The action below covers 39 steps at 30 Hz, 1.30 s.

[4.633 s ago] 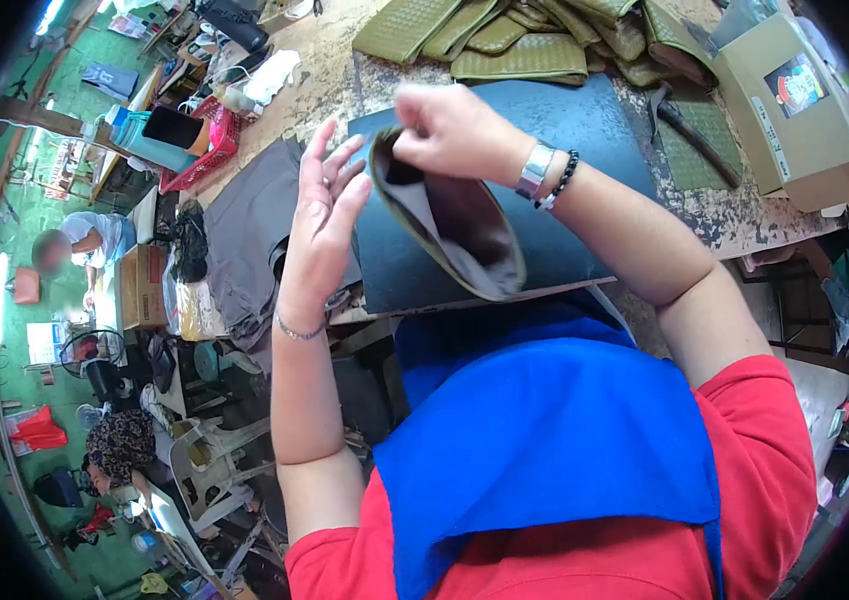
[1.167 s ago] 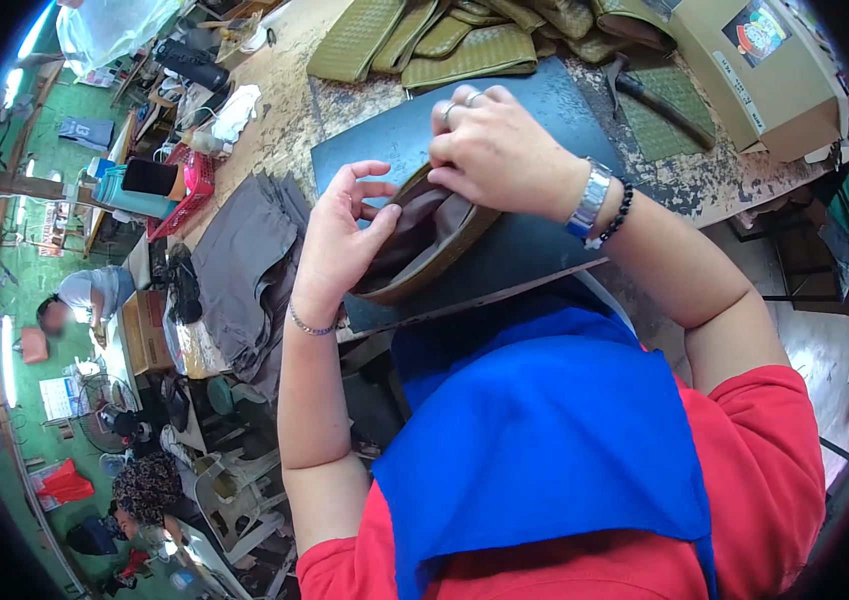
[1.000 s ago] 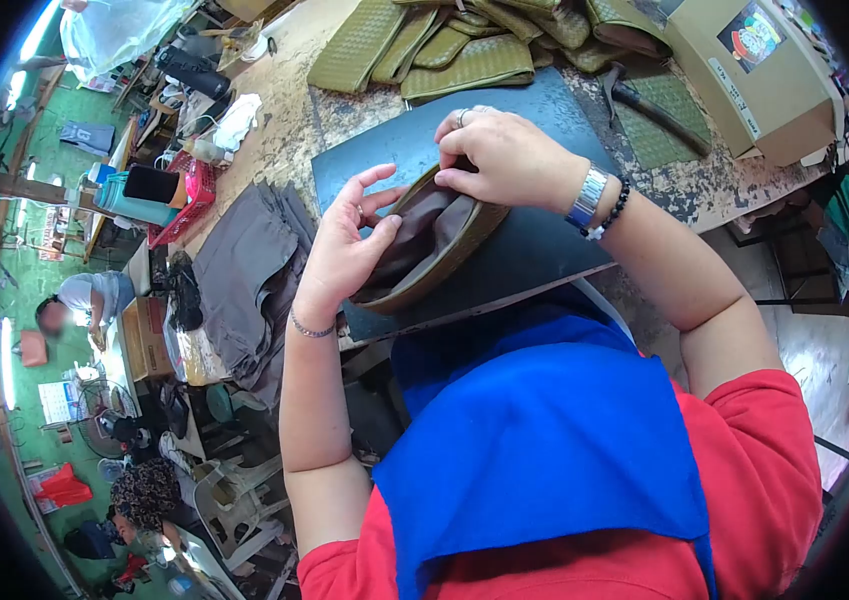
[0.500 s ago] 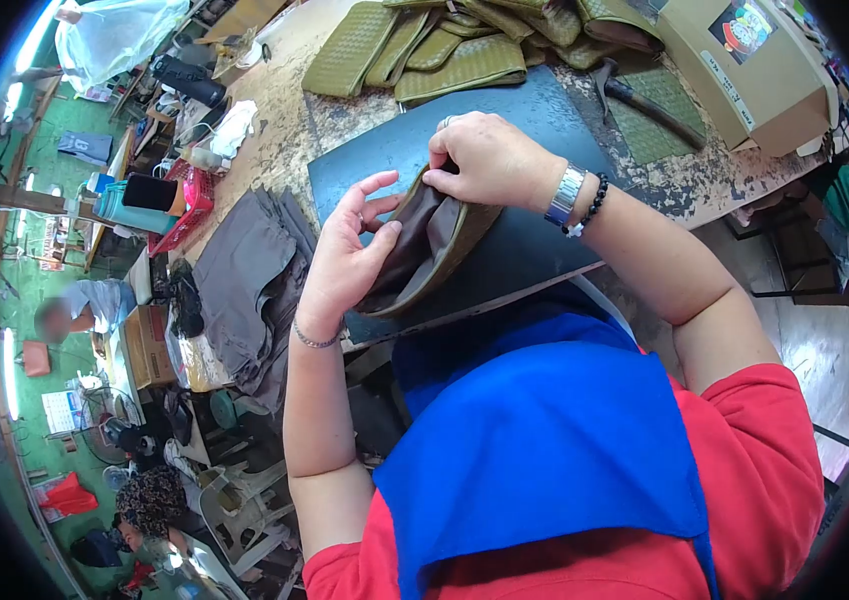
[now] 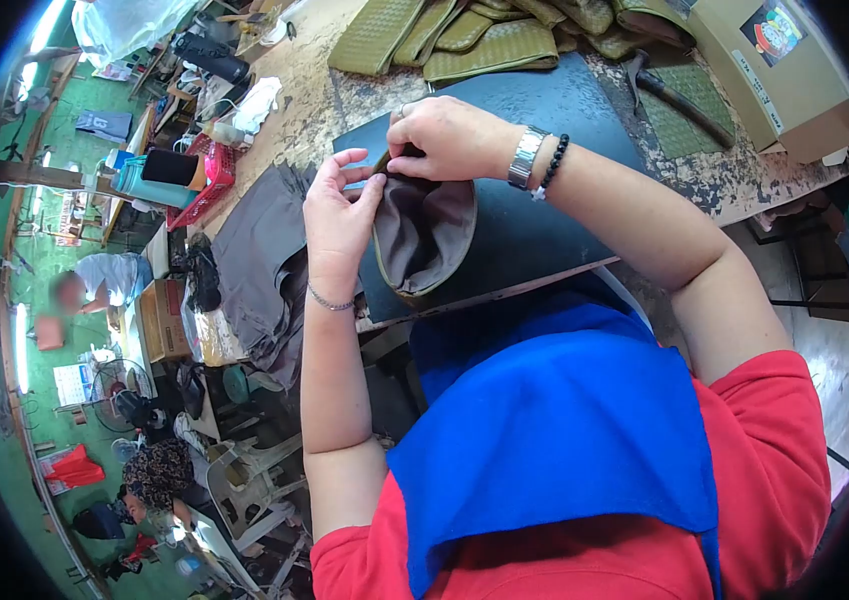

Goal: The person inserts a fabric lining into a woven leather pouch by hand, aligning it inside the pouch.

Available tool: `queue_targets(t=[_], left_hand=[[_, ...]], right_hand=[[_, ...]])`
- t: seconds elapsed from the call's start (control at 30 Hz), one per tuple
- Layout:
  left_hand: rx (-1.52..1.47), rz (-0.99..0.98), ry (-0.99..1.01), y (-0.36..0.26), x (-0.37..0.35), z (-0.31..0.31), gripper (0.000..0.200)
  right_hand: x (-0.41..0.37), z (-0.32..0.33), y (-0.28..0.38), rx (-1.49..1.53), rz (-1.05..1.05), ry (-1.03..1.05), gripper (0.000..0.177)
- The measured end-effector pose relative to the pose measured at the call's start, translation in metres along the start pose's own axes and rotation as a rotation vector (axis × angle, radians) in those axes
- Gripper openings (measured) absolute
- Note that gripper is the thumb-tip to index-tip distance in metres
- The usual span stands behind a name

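An olive leather pouch with a brown lining point(image 5: 427, 235) gapes open above the dark board point(image 5: 544, 150), its mouth turned up toward me. My left hand point(image 5: 339, 215) pinches the rim on the left side between thumb and fingers. Close beside it, my right hand point(image 5: 454, 138) grips the far part of the same rim, fingers closed. The two hands almost meet at the rim's upper left. Most of the pouch's outer side is hidden beneath its opening.
Woven olive pouches point(image 5: 489, 52) are heaped at the back. Right of them lie a hammer point(image 5: 684, 108) and a cardboard box point(image 5: 779, 75). Dark lining pieces point(image 5: 259, 250) are stacked at left, near a red basket point(image 5: 212, 180). Other people point(image 5: 109, 275) sit farther left.
The pouch has turned and its mouth shows wider and rounder. Both hands have shifted left along with it, still holding the rim. The whole view has swung slightly.
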<state>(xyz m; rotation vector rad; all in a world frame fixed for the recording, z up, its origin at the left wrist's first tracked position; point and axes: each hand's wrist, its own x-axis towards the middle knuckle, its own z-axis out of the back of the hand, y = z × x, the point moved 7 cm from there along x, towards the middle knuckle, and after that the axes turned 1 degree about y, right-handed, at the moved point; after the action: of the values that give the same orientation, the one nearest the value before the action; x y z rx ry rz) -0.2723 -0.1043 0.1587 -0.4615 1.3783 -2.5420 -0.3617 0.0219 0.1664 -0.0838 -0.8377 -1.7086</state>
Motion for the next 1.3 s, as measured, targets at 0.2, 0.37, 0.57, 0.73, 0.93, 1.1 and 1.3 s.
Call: queue_targets(t=[0.2,0.37,0.57,0.73,0.93,1.1,1.3], left_hand=[[-0.010,0.024,0.044,0.006,0.007,0.003,0.034],[-0.062,0.036,0.081,0.009,0.008,0.000,0.037],[-0.105,-0.002,0.117,0.002,0.008,-0.005,0.039],[-0.057,-0.017,0.120,-0.002,0.008,-0.007,0.038],[0.090,-0.050,0.139,-0.013,0.006,-0.010,0.037],[0.369,-0.189,0.174,-0.035,0.007,-0.016,0.041],[0.502,-0.245,0.186,-0.040,0.008,-0.017,0.042]], right_hand=[[-0.015,0.016,0.014,-0.112,-0.039,-0.084,0.019],[-0.020,0.021,0.008,-0.108,-0.085,-0.110,0.018],[-0.009,0.023,0.000,-0.082,-0.167,-0.068,0.018],[-0.005,0.021,-0.006,-0.094,-0.159,-0.124,0.016],[-0.004,0.021,-0.005,-0.107,-0.174,-0.122,0.016],[-0.004,0.021,-0.006,-0.099,-0.194,-0.117,0.017],[-0.016,0.025,-0.007,-0.011,-0.183,-0.194,0.023]])
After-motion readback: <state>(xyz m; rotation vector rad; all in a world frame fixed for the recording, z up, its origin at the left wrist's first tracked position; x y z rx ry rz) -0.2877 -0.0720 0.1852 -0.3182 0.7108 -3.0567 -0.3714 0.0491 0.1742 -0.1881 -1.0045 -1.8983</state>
